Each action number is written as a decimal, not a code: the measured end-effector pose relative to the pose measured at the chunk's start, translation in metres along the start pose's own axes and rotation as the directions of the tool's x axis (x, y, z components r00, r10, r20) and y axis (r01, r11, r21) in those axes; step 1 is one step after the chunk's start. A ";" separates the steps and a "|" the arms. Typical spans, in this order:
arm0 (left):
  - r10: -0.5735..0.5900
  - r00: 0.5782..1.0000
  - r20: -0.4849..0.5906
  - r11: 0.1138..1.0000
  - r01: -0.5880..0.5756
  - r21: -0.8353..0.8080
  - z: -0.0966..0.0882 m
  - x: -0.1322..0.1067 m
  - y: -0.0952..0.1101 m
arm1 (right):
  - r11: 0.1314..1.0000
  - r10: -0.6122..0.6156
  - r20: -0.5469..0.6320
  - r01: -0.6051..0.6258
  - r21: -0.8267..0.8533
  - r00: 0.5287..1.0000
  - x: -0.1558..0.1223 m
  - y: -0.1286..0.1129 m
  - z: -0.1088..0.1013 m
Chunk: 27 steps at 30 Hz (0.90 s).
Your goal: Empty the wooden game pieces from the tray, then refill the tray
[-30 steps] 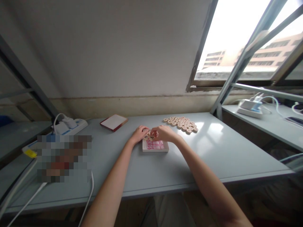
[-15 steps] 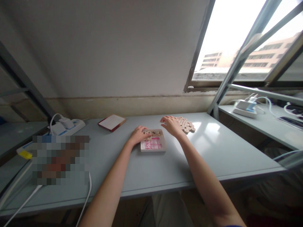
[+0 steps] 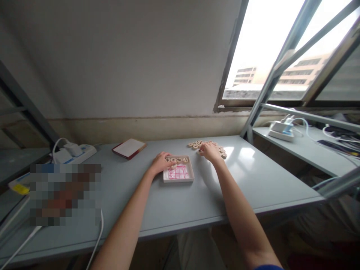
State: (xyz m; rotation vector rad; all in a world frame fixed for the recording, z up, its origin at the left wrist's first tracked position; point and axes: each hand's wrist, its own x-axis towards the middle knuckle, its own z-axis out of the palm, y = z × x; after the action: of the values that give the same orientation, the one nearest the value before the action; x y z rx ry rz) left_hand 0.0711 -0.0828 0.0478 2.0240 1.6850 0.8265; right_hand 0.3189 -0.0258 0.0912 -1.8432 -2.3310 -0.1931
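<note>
A shallow white box [image 3: 179, 180] lies on the table, its inside bottom marked with pink lines. Several round wooden Chinese chess pieces [image 3: 179, 160] form a row along its far wall, with one more just below the row. My left hand [image 3: 161, 164] holds the box at its left side, thumb reaching inside by the lower piece. My right hand [image 3: 210, 151] is over the group of loose Chinese chess pieces [image 3: 222, 152] to the right, its fingers bent and closed around one at the near left of the group. The hand covers part of this group.
A box lid [image 3: 129, 148] with red edges lies at the back left. Power strips with plugs stand at the left [image 3: 89, 152] and on the right-hand table [image 3: 281, 131]. White cables [image 3: 98, 236] trail down the left side. A wall [image 3: 157, 129] borders the table's back.
My right hand has lowered onto the loose pieces, its fingers closing at one. My left hand stays at the box. The whole view has shifted slightly.
</note>
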 end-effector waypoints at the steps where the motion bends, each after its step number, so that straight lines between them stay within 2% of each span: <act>1: 0.002 1.000 0.001 1.000 -0.002 -0.004 0.000 0.000 -0.001 | 1.000 -0.001 0.004 0.001 0.007 1.000 0.000 0.000 -0.001; 3: 0.005 1.000 0.003 1.000 -0.005 -0.008 0.001 0.001 -0.002 | 0.999 -0.030 -0.011 0.031 0.030 0.999 0.000 -0.001 -0.002; 6: 0.005 1.000 0.002 1.000 -0.005 -0.003 0.002 0.002 -0.003 | 0.987 -0.136 -0.059 0.141 0.079 0.989 -0.001 -0.003 -0.003; 9: 0.010 1.000 -0.001 1.000 -0.010 -0.005 0.002 0.003 -0.004 | 0.956 -0.266 -0.015 0.266 0.126 0.964 -0.002 -0.007 -0.001; 11: 0.016 1.000 0.008 1.000 -0.016 -0.009 0.002 0.003 -0.004 | 0.939 -0.309 0.015 0.302 0.166 0.951 -0.001 -0.010 0.002; 17: 0.034 0.999 0.007 0.999 -0.034 -0.008 0.002 0.004 -0.004 | 0.847 -0.439 -0.065 0.437 0.303 0.896 -0.001 -0.028 0.011; 21: 0.060 0.998 0.008 0.998 -0.060 -0.009 0.004 0.006 -0.008 | 0.836 -0.439 -0.076 0.438 0.331 0.895 -0.001 -0.031 0.015; 25: 0.055 0.998 0.003 0.998 -0.055 -0.031 0.005 0.007 -0.010 | 0.866 -0.353 -0.121 0.373 0.332 0.928 0.000 -0.022 0.011; 27: 0.054 0.999 0.004 0.997 -0.054 -0.052 0.005 0.008 -0.010 | 0.850 -0.327 -0.158 0.363 0.381 0.932 0.001 -0.017 0.004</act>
State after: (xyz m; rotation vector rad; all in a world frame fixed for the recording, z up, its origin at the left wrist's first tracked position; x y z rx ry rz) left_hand 0.0677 -0.0727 0.0391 2.0433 1.5961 0.8725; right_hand 0.3017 -0.0281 0.0873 -1.1923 -2.3962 0.1586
